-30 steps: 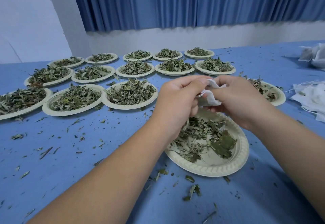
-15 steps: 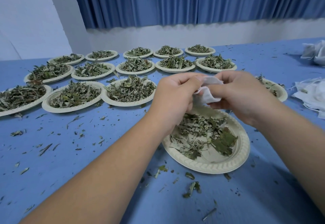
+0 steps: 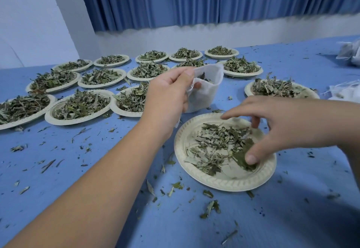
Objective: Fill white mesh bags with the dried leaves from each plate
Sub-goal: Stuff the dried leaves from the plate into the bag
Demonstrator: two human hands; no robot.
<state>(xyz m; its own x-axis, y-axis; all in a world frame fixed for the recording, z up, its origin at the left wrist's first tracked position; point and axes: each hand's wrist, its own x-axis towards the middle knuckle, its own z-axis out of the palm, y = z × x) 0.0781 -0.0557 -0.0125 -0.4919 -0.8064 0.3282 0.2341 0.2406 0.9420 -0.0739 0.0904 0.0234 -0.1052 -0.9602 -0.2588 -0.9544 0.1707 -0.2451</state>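
My left hand (image 3: 167, 93) grips a white mesh bag (image 3: 204, 91) by its rim and holds it with the mouth open above the table; a few leaves show inside. Below and to the right sits a paper plate (image 3: 224, 181) with a thin layer of dried leaves (image 3: 216, 146). My right hand (image 3: 272, 127) hovers over that plate with fingers spread and curved, the thumb tip touching a dark leaf near the plate's right side. It holds nothing.
Several more paper plates heaped with dried leaves (image 3: 81, 105) fill the blue table (image 3: 78, 169) to the left and back. Another full plate (image 3: 278, 88) sits at the right. White bags (image 3: 346, 93) lie at the right edge. Leaf crumbs litter the cloth.
Both hands held the bag together over the plate. Now my right hand has let go and dropped to the leaves, while my left hand has lifted the bag up and away.
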